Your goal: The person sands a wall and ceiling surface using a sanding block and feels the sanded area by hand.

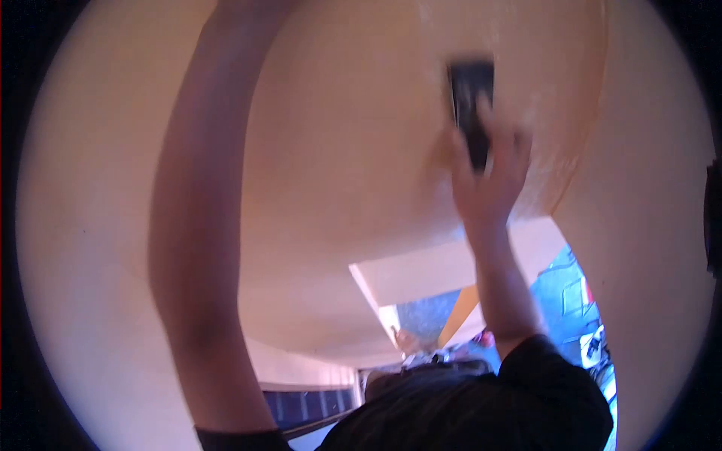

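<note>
My right hand (490, 177) is raised against a beige painted surface (353, 150), its fingers closed around a dark, flat rectangular block (472, 83). The block's broad side lies close to the surface; blur hides its exact kind. Whitish smears and a glossy patch show on the surface just right of this hand. My left arm stretches up along the left side of the view, and its hand is cut off beyond the top edge.
An edge line (604, 60) runs down the right side, where another plain panel (654, 225) begins. Below is an opening (429, 312) with a light frame. Cluttered items (594, 346) sit at lower right, and a dark window-like strip (312, 404) at lower left.
</note>
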The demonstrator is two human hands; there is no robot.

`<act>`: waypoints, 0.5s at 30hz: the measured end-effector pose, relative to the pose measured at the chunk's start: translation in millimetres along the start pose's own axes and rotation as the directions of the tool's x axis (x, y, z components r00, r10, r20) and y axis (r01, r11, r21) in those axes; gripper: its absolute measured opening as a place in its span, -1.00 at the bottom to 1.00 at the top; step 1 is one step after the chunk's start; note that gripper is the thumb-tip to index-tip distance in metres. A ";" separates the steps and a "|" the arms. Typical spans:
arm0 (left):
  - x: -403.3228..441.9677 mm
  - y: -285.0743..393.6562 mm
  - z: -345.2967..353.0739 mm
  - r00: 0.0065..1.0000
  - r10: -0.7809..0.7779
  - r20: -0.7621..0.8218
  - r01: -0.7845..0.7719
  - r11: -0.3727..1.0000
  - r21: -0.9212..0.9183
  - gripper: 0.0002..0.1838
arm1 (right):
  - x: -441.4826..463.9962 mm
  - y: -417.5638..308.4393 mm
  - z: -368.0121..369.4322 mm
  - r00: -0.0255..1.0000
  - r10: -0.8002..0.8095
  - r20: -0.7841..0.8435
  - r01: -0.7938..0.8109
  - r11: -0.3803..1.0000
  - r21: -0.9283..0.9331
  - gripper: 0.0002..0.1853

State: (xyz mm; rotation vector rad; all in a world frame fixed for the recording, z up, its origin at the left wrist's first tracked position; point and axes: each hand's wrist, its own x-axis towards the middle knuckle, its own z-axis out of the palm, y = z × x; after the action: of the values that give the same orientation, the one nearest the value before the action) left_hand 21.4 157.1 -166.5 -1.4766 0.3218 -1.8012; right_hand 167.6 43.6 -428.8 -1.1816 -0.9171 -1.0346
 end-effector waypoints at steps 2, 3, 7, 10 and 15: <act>-32.5 36.8 -12.9 0.996 -0.066 -0.056 0.049 0.963 -0.264 -0.75 | 39.5 -4.6 2.6 0.998 0.043 0.041 -0.041 0.998 -0.047 -0.60; -46.1 61.8 -32.0 0.994 -0.104 0.011 0.104 0.964 -0.244 -0.78 | 54.5 -3.6 7.7 1.000 0.006 -0.001 -0.006 1.000 -0.011 -0.60; -99.0 140.3 -96.7 0.957 -0.142 0.253 0.211 0.939 -0.271 -0.74 | -23.6 12.9 -8.5 0.999 -0.025 0.037 0.029 0.993 -0.114 -0.56; -144.0 158.7 -104.5 0.916 -0.273 0.293 0.354 0.894 -0.275 -0.71 | -132.9 31.2 -34.2 0.989 0.106 0.105 -0.098 0.992 -0.073 -0.52; -181.4 168.6 -92.7 0.889 -0.347 0.297 0.424 0.869 -0.254 -0.69 | -78.9 31.9 -28.5 0.993 0.033 0.114 -0.027 0.999 -0.047 -0.52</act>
State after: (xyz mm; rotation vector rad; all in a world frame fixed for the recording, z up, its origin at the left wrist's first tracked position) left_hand 9.2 144.3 -430.4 -2.0913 0.1992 -1.9094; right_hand 176.9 29.0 -516.8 -1.2997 -0.9667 -0.9757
